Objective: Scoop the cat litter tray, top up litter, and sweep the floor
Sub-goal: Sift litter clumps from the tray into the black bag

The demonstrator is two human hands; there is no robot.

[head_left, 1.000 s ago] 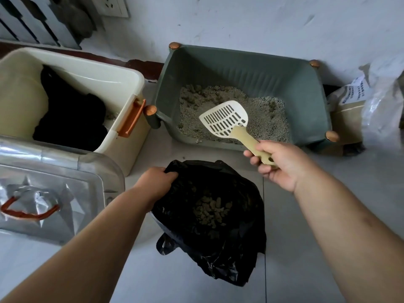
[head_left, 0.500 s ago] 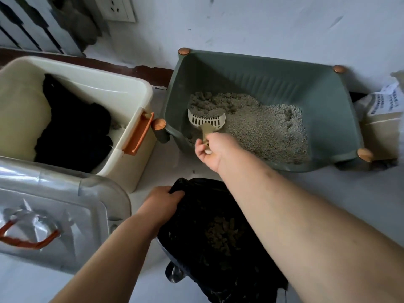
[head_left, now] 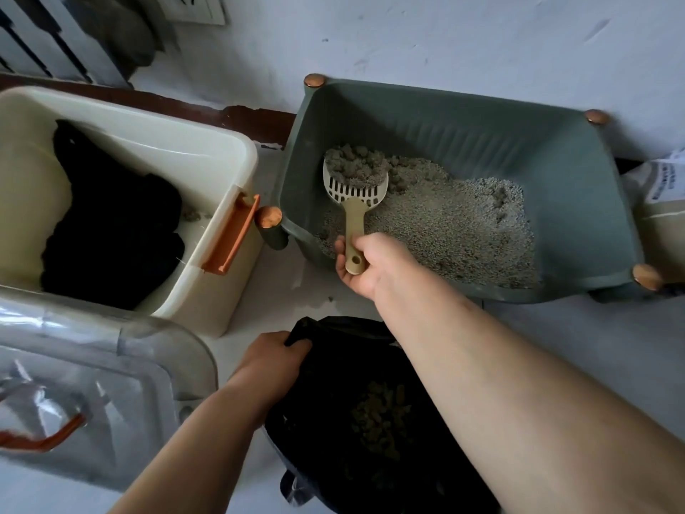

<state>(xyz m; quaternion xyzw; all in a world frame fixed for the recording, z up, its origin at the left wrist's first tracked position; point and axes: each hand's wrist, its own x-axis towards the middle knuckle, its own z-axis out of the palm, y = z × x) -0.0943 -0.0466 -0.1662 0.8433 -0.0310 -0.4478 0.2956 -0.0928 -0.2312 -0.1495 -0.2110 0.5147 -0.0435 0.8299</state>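
A green litter tray (head_left: 578, 172) with wooden corner knobs stands against the wall, holding grey litter (head_left: 463, 228). My right hand (head_left: 367, 265) grips the handle of a cream slotted scoop (head_left: 356, 194), whose head lies in the tray's far left corner loaded with clumps (head_left: 352, 166). On the floor in front sits an open black rubbish bag (head_left: 333, 421) with clumps inside. My left hand (head_left: 274, 359) holds the bag's left rim.
A cream storage box (head_left: 207, 157) with an orange handle and dark cloth inside stands left of the tray. Its clear lid (head_left: 92, 383) lies in front of it. A litter bag (head_left: 663, 202) leans at the right edge. The floor is pale tile.
My right hand brought the empty scoop from above the bag into the tray's left corner and dug under the clumps, which now sit on the scoop. The left hand stayed on the bag.
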